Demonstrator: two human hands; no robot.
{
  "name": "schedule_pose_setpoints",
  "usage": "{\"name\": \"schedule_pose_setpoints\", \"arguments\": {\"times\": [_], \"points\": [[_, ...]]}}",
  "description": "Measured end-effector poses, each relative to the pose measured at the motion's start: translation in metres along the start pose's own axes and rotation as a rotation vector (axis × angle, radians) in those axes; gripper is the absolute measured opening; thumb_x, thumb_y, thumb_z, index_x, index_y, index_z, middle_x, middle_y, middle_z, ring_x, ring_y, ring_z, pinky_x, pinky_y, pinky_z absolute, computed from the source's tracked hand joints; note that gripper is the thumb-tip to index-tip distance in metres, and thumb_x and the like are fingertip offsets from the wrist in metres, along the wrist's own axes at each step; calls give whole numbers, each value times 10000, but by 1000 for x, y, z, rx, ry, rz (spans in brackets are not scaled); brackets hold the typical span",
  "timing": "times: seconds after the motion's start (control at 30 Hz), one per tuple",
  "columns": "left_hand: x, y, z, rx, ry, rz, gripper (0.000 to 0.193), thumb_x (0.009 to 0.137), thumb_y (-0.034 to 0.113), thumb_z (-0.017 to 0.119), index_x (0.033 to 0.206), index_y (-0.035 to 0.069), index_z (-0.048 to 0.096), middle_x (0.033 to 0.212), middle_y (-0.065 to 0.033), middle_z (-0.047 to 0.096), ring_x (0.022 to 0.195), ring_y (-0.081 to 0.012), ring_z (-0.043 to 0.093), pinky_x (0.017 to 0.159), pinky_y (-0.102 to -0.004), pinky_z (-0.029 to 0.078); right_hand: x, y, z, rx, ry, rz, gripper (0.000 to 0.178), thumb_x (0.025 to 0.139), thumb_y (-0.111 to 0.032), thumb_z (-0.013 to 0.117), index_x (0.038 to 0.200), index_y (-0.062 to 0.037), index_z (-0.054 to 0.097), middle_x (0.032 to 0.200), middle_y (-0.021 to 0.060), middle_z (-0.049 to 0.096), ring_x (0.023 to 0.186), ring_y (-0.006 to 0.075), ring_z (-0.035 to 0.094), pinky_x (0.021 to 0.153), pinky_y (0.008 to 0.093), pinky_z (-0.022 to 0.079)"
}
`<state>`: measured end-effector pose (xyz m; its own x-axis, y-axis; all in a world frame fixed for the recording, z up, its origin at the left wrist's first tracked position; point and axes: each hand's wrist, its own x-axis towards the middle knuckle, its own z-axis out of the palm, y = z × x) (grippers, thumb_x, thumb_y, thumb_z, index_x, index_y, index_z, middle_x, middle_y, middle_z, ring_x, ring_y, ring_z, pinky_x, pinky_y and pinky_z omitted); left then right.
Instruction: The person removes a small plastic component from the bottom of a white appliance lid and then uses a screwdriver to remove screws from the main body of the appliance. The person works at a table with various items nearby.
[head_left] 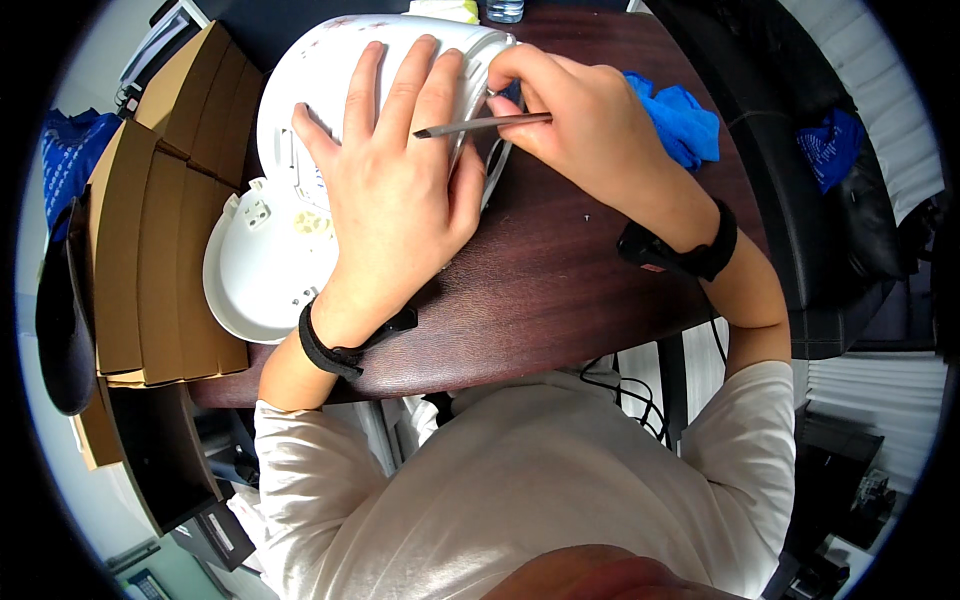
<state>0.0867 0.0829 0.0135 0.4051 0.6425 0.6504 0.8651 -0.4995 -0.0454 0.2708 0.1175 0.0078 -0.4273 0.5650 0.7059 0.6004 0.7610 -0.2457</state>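
Note:
A white plastic housing (300, 60) with a rounded outline lies on the dark table, and a round white cover (245, 275) sits at its near left side. My left hand (395, 180) rests flat on the housing with its fingers spread. In my right hand (580, 115) is a screwdriver (475, 125), its dark flat-tipped shaft pointing left over the left hand's knuckles. The right thumb and forefinger meet at the housing's right edge; whether they pinch anything small there, I cannot make out. The screwdriver's handle is hidden in the palm.
Brown cardboard boxes (150, 260) line the table's left side. A blue cloth (680, 120) lies beyond my right wrist. One tiny screw-like piece (587, 217) lies on the brown tabletop (540, 290). A clear bottle (505, 10) stands at the far edge. Black cables (640, 400) hang below the front edge.

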Motion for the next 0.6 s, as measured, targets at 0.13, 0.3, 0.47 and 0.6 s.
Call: {"name": "schedule_pose_setpoints", "arguments": {"times": [0.13, 0.3, 0.47, 0.6], "points": [[0, -2, 2, -8, 25, 30, 577, 758, 170, 633, 1315, 90, 502, 1383, -93, 473, 1330, -355, 366, 917, -727, 255, 0, 2, -2, 2, 9, -22, 287, 747, -160, 748, 954, -85, 564, 768, 80, 652, 685, 274, 664, 566, 351, 517], [0, -3, 4, -1, 49, 41, 570, 762, 173, 628, 1312, 91, 505, 1374, -90, 485, 1321, -348, 380, 914, -718, 260, -4, 2, -11, 87, -30, 104, 224, 767, -150, 728, 909, -65, 577, 725, 86, 641, 652, 243, 658, 545, 329, 493], [-1, -1, 1, 18, 10, -10, 599, 772, 151, 610, 1357, 122, 486, 1393, -89, 500, 1349, -324, 383, 1029, -626, 219, -44, 15, -33, 173, -274, 515, 181, 820, -175, 682, 834, -14, 601, 637, 91, 585, 562, 167, 568, 519, 295, 426], [-3, 0, 3, -21, 47, 30, 585, 768, 152, 614, 1344, 131, 511, 1392, -82, 510, 1350, -304, 395, 1031, -588, 225, -102, 40, -42, 186, -455, 743, 245, 840, -209, 663, 780, 23, 607, 619, 111, 559, 551, 165, 519, 535, 312, 399]]}}
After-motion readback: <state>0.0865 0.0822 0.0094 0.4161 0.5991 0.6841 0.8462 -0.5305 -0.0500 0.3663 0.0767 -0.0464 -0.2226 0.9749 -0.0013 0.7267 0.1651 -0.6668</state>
